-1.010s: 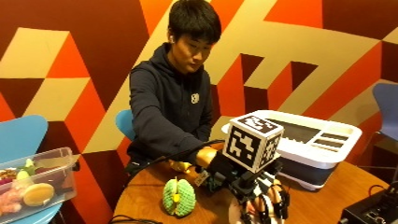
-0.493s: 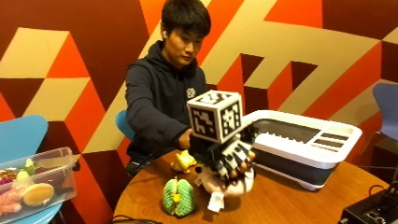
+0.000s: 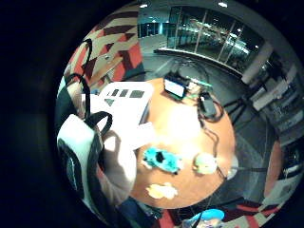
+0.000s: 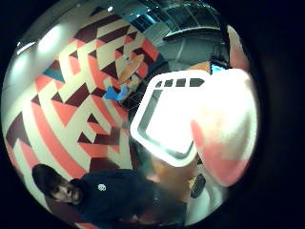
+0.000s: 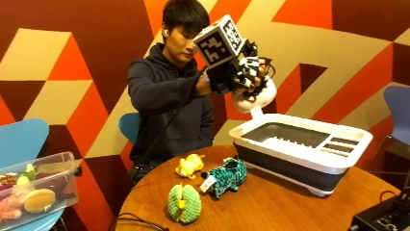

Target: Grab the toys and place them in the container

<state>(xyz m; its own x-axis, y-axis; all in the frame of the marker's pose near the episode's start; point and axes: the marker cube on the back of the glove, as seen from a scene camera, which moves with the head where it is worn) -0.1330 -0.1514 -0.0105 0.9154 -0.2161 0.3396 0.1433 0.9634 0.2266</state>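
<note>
In the outside view my gloved right hand (image 5: 245,73) is raised at head height and grips a white plush toy (image 5: 257,99), which hangs above the near end of the white and grey container (image 5: 301,150). The thumb side palm view has the same toy (image 4: 226,131) close against the palm, with the container (image 4: 167,117) below it. Three more toys lie on the round wooden table (image 5: 282,207): a yellow one (image 5: 189,165), a teal one (image 5: 224,177) and a green one (image 5: 184,203). From the little finger side I see the teal toy (image 3: 163,160) and the container (image 3: 124,102).
A clear plastic bin (image 5: 37,188) holding several toys rests on a blue chair at the left. A black device (image 5: 383,219) and cables sit at the table's right edge. Another blue chair (image 5: 398,108) stands at the far right.
My hand has risen from low over the table, with the white toy in it, to head height above the container's near end.
</note>
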